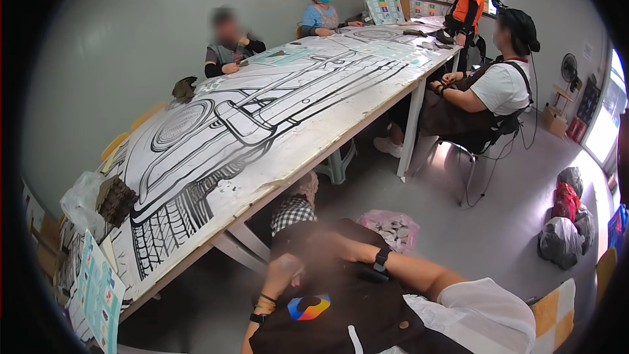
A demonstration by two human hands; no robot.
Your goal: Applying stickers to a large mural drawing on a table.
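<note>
In the head view both hands rest low against a dark apron (341,308) at the near edge. The left hand (278,275) and right hand (314,246) are blurred, so I cannot tell their grip. The long table (314,157), carrying a black-and-white car drawing (216,131), stretches far-right; a pink bag (393,226) lies on the floor just beyond the right wrist.

Dark apron (341,301) over white short sleeves (485,305), multicoloured round patch (308,307) on the chest. Black watch on the right wrist (381,260); dark band and thin bangles, possibly beaded, on the left wrist (262,308). Checked trousers (291,212) below.
</note>
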